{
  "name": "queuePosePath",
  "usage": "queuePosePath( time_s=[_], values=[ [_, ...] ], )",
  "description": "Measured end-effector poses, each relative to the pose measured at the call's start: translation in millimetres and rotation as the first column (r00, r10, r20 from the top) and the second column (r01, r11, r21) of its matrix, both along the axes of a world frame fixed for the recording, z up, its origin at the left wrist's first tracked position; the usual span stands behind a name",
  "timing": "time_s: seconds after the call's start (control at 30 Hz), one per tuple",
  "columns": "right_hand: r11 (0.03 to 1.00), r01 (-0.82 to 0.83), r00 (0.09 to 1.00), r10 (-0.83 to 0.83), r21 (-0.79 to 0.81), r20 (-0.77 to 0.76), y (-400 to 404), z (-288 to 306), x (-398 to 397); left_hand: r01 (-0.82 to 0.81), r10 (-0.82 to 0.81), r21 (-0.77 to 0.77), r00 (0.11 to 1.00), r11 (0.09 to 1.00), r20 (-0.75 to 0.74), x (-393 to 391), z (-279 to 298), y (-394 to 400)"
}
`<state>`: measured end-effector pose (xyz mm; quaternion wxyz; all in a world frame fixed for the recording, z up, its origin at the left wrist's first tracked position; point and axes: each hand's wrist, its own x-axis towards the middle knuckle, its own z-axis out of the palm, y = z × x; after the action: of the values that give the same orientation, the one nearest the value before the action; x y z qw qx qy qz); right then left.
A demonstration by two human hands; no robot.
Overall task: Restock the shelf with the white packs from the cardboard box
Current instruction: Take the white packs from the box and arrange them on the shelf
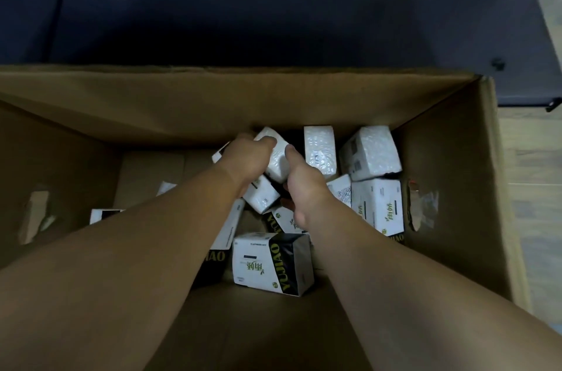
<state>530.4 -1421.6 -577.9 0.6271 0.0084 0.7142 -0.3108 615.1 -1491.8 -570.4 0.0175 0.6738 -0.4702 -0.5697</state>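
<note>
I have both arms down in the cardboard box (450,157). My left hand (246,157) and right hand (304,182) clamp one white pack (275,162) between them, fingers curled on opp. sides, prob. to lift it free of loose packs w/o slipping.

Matt brown corrugated card forms the cardboard box (450,157); inside it, the white packs (369,151) wear glossy, crinkled plastic film catching the light.

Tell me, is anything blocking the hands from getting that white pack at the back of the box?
No. Both the left hand and right hand are already on the white pack inside the cardboard box; nothing visible lies between them.
</note>
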Motion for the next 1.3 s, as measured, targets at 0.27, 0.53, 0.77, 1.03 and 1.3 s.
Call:
queuePosePath(
  time_s=[0.27, 0.53, 0.77, 1.03, 1.3],
  values=[
    [0.994, -0.043, 0.99, 0.029, -0.096, -0.14, -2.6, 23.3, -1.3, 0.019, -0.015, -0.1, 0.999, 0.995, 0.045, 4.1, 23.8, 3.7],
    [0.962, 0.136, 0.979, -0.167, -0.235, -0.118, 4.7, 83.5, -13.8, 0.066, -0.039, -0.246, 0.993, 0.967, 0.115, -14.6, 85.6, 10.4],
    [0.896, 0.103, 0.97, -0.187, -0.432, -0.155, 8.1, 148.7, -22.1, 0.03, -0.017, -0.241, 0.998, 0.97, 0.059, -19.9, 145.7, 28.0],
    [0.836, -0.02, 0.962, -0.132, -0.548, -0.237, 22.2, 237.6, -34.3, -0.135, 0.105, -0.258, 0.987, 0.957, -0.125, -17.3, 235.8, 29.1],
    [0.848, -0.074, 0.805, -0.26, -0.525, -0.534, 21.8, 295.9, -52.9, -0.224, 0.134, -0.223, 0.924, 0.949, -0.358, -4.1, 316.1, 30.2]
  ],
)
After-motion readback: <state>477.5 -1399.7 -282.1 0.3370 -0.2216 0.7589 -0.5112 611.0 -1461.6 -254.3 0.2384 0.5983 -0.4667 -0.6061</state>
